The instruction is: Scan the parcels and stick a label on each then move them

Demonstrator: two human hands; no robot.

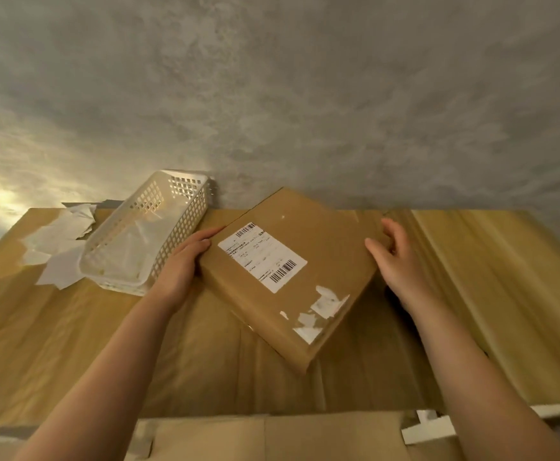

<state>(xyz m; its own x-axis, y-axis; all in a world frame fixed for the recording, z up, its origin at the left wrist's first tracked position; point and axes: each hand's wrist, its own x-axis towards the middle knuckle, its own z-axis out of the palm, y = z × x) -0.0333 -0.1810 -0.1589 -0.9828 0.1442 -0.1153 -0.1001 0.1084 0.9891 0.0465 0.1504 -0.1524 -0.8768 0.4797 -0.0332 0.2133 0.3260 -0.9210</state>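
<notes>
Parcel [292,271] between hands, basket [145,227] holding papers [129,244]

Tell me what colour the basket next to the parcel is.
White, with a grid of small holes in its walls. The basket shows only in the head view.

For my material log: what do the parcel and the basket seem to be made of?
Parcel: likely brown cardboard or kraft paper, matte, with creased edges and torn white label scraps. Basket: probably white moulded plastic, smooth, its walls a regular grid of square holes.
</notes>
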